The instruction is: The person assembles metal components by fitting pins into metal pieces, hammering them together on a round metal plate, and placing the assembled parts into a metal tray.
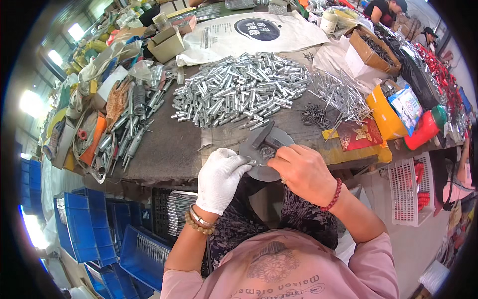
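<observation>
My left hand (220,178) wears a white glove and pinches a small metal piece against the near edge of a round grey metal plate (249,149) at the table's front. My right hand (302,172) is bare, fingers curled over the same spot on the plate, touching the small piece from the right. A dark block fixture (264,135) stands on the plate just beyond my fingers. A big heap of short silver metal tubes (241,89) lies on the dark table top behind the plate.
Long silver bolts (130,132) lie at the left, thin metal rods (341,94) and small dark parts (313,115) at the right. A yellow container (382,117), red bottle (423,130), cardboard boxes (167,45), blue crates (87,229) and a white basket (411,192) surround the table. Another person (387,10) sits far back.
</observation>
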Demonstrator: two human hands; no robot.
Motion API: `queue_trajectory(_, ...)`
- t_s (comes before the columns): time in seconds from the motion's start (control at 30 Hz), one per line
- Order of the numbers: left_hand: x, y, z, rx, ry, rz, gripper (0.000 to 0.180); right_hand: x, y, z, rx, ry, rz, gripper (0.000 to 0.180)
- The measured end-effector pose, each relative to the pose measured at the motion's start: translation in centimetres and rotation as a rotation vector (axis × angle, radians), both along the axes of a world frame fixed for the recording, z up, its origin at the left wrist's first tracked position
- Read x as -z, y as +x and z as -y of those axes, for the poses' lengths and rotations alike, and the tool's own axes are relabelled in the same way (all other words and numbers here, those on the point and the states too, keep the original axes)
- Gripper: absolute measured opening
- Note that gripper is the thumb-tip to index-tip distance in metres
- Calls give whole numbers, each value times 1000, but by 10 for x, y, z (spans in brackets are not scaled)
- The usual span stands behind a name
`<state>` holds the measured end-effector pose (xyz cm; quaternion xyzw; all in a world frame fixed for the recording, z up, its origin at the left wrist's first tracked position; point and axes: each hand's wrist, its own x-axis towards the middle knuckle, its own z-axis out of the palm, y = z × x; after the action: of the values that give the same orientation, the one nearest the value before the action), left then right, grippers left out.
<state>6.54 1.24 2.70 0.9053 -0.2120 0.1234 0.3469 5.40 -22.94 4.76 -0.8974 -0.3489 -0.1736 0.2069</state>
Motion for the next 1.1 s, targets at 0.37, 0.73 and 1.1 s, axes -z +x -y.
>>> queue_trajectory(0.37,5,-4,-2,17,-40,70,14,-1,6,2,-50,7,-4,25)
queue_trajectory(0.73,1,-7,4,29,-41,54,18,3,4,-3,-54,-16,32,13)
queue_trajectory(1.1,2,-8,1,30,-63,56,17,8,37,88,500,85,-4,24)
